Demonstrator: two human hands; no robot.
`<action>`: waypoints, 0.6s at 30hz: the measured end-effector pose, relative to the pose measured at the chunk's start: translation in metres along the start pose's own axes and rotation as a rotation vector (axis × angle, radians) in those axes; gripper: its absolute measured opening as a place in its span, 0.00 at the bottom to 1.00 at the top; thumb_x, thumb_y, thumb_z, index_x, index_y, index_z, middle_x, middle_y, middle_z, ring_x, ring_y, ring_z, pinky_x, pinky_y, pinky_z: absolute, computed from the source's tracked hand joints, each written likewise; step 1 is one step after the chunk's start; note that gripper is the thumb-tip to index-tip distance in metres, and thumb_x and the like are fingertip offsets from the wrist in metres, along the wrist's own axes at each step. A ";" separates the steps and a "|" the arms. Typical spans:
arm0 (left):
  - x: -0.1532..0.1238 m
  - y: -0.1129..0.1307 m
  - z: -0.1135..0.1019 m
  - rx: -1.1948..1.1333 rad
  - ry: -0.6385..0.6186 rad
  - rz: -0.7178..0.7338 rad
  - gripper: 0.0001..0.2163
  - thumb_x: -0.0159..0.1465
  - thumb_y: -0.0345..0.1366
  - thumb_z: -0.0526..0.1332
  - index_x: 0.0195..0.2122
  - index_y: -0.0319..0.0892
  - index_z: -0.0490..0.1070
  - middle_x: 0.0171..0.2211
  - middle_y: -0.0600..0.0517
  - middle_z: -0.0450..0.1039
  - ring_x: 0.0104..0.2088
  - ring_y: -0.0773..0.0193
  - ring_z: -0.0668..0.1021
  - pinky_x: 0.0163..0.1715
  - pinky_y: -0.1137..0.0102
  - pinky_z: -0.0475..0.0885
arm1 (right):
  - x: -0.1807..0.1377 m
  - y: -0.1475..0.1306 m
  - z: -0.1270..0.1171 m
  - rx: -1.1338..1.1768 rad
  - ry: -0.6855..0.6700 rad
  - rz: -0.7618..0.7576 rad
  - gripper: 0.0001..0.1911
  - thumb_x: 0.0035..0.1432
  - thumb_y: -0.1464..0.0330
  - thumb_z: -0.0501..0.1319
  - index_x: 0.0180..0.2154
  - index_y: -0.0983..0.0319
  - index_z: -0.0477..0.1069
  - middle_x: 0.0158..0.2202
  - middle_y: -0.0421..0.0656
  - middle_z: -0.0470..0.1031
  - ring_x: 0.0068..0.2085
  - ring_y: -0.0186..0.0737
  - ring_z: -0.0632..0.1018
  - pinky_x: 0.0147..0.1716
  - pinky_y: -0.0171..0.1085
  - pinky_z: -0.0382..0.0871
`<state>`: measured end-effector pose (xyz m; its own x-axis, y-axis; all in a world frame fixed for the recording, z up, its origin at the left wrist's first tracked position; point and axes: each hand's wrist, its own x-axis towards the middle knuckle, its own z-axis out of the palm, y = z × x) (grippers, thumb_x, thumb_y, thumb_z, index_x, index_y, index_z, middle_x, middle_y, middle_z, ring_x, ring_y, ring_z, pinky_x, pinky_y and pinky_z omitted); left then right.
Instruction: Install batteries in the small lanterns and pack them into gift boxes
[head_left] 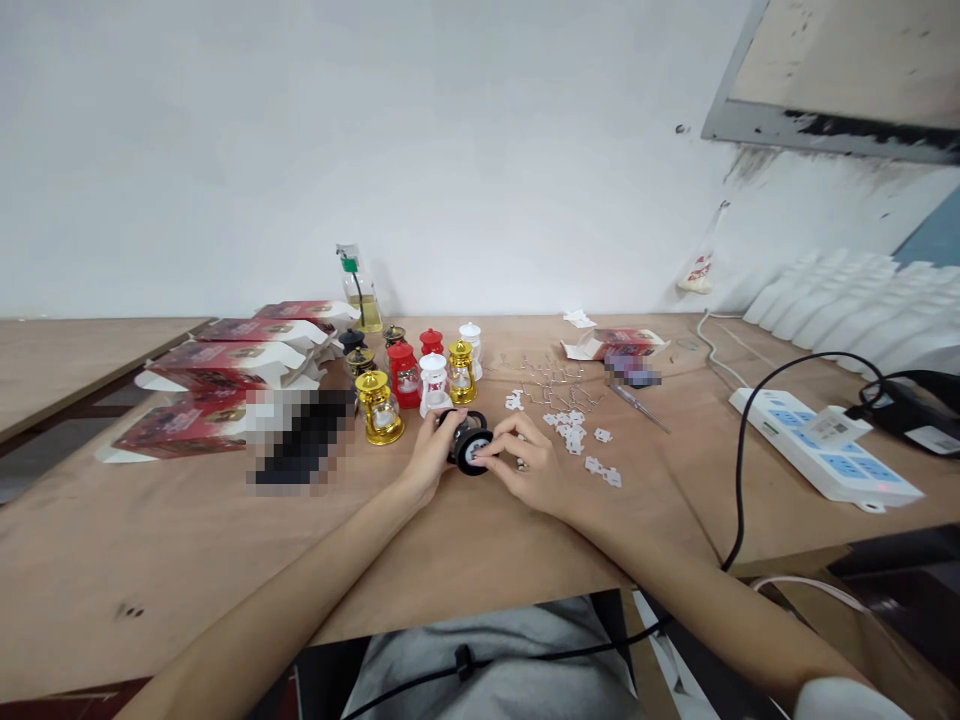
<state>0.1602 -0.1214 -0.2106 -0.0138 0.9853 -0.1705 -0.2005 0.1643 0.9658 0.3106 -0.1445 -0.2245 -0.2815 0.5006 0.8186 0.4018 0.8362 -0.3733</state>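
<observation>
Wooden table (225, 560), bottle (359, 292) with yellow liquid (369, 319), left hand (430, 452) gripping black lantern (468, 434), right hand (534, 470) touching base (471, 466), grip unclear

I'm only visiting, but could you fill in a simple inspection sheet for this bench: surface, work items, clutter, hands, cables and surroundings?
Surface: brown tabletop, with small dark marks at its left front.
Work items: one black lantern in hand; gold, red, white and dark standing lanterns beyond it; white plastic pieces and bent wires to the right.
Clutter: red boxes at left; a bottle of yellow liquid behind.
Left hand: holds the lantern's side.
Right hand: fingertips at its round end; anything pinched is too small to tell.
Cables: black cable looping past a white power strip.
Surroundings: pale wall, with a small bag hanging.
</observation>
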 end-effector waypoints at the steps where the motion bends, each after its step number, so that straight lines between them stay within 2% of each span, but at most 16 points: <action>1: 0.001 -0.001 0.000 0.001 0.005 0.004 0.19 0.49 0.46 0.65 0.37 0.41 0.66 0.32 0.53 0.70 0.30 0.64 0.73 0.25 0.73 0.66 | 0.000 0.000 0.001 0.053 -0.001 0.076 0.06 0.61 0.67 0.62 0.31 0.60 0.71 0.32 0.41 0.66 0.34 0.36 0.70 0.35 0.37 0.64; 3: 0.003 -0.004 -0.001 0.006 0.018 0.023 0.19 0.49 0.46 0.64 0.37 0.41 0.66 0.33 0.52 0.71 0.33 0.63 0.74 0.27 0.72 0.67 | 0.001 0.001 0.003 0.168 0.014 0.243 0.08 0.56 0.65 0.66 0.32 0.60 0.69 0.33 0.39 0.64 0.33 0.35 0.69 0.33 0.35 0.64; 5: 0.006 -0.008 -0.001 0.013 0.030 0.051 0.19 0.50 0.46 0.65 0.38 0.42 0.66 0.35 0.52 0.72 0.36 0.62 0.74 0.31 0.71 0.67 | 0.000 0.004 0.005 0.279 0.024 0.386 0.15 0.51 0.63 0.70 0.35 0.59 0.65 0.33 0.38 0.64 0.30 0.33 0.67 0.31 0.34 0.63; 8: 0.010 -0.013 -0.001 0.014 0.035 0.087 0.20 0.49 0.47 0.66 0.39 0.43 0.66 0.35 0.53 0.72 0.38 0.61 0.74 0.35 0.70 0.67 | -0.001 0.008 0.009 0.395 -0.007 0.499 0.20 0.48 0.62 0.70 0.38 0.58 0.63 0.32 0.37 0.64 0.30 0.34 0.66 0.31 0.34 0.63; 15: 0.018 -0.012 0.000 -0.092 -0.037 0.148 0.18 0.47 0.46 0.67 0.34 0.41 0.68 0.34 0.54 0.71 0.39 0.63 0.73 0.40 0.71 0.67 | 0.005 0.007 0.000 0.335 -0.079 0.482 0.17 0.58 0.61 0.61 0.47 0.59 0.63 0.42 0.43 0.69 0.38 0.38 0.71 0.40 0.39 0.67; 18: 0.018 -0.009 -0.001 -0.144 -0.071 0.126 0.19 0.48 0.46 0.67 0.36 0.40 0.70 0.34 0.52 0.72 0.37 0.62 0.74 0.38 0.71 0.69 | 0.002 -0.012 -0.011 0.290 0.047 0.451 0.12 0.63 0.64 0.56 0.48 0.59 0.63 0.45 0.45 0.70 0.42 0.39 0.73 0.44 0.41 0.67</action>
<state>0.1609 -0.1052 -0.2230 0.0206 0.9993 -0.0312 -0.3397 0.0363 0.9398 0.3147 -0.1562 -0.2130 -0.0942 0.8194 0.5654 0.2148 0.5713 -0.7921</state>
